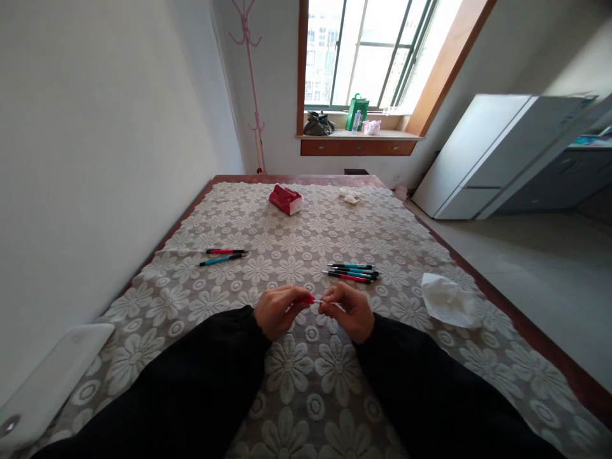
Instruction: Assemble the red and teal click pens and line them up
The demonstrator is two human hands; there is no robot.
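My left hand (281, 311) is closed around a red pen barrel (309, 299), and most of the barrel is hidden inside the fingers. Facing it, my right hand (349, 310) pinches a thin white pen refill (318, 301) that meets the barrel's open end. Whether the refill sits inside the barrel or just touches it, I cannot tell. Just beyond my right hand lies a bunch of several pens (351, 273), blue and red with black ends. Farther left, a red pen (224, 251) and a blue pen (222, 260) rest side by side on the tablecloth.
A flowered tablecloth (289, 366) covers the table. A red tissue pack (283, 199) and crumpled white scraps (349, 197) lie toward the far end. To the right is a white tissue (448, 301). At the lower left, a white rounded panel (55, 382) stands beside the table edge.
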